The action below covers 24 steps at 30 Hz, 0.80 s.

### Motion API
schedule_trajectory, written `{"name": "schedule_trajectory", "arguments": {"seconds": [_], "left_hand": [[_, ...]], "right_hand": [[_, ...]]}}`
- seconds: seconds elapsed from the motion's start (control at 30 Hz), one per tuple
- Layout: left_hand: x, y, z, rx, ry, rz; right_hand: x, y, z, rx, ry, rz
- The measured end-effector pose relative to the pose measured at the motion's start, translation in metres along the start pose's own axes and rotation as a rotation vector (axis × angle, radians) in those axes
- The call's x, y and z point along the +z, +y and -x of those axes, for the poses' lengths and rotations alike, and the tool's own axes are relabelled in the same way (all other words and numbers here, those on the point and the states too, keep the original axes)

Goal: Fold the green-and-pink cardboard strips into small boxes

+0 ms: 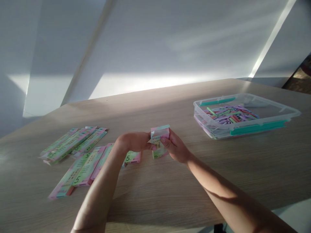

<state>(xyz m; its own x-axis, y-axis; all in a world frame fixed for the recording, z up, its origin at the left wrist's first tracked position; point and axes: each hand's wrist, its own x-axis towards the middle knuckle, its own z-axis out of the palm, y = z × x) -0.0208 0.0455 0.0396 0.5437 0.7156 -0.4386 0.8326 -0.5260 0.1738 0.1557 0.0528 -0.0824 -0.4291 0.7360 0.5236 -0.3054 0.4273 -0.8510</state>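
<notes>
Both my hands hold a small pink and green cardboard box (pixel 159 139) upright on the wooden table (pixel 170 181). Its top flap stands open and a "5" is printed low on its front. My left hand (pixel 133 141) grips the box's left side, fingers curled. My right hand (pixel 176 147) closes on its right side, thumb across the front. Just left of my left wrist lies another box (pixel 132 157) of the same kind, flat on the table.
Several flattened pink and green boxes lie in two groups at the left (pixel 73 144) (pixel 81 170). A clear plastic bin (pixel 245 115) with teal latches holds many coloured sticks at the right. A white wall rises behind the table.
</notes>
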Motion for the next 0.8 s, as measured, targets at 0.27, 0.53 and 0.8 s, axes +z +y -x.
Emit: {"name": "schedule_trajectory", "arguments": {"seconds": [0.27, 0.53, 0.8], "left_hand": [[0.008, -0.005, -0.009, 0.015, -0.040, 0.037], [0.004, 0.000, -0.008, -0.017, -0.077, -0.021], [0.005, -0.002, -0.007, -0.094, -0.034, -0.052]], "right_hand": [[0.015, -0.007, 0.005, -0.061, 0.250, -0.054], [0.011, -0.012, 0.008, -0.073, 0.236, 0.150], [0.019, -0.010, 0.012, -0.120, 0.209, 0.216]]}}
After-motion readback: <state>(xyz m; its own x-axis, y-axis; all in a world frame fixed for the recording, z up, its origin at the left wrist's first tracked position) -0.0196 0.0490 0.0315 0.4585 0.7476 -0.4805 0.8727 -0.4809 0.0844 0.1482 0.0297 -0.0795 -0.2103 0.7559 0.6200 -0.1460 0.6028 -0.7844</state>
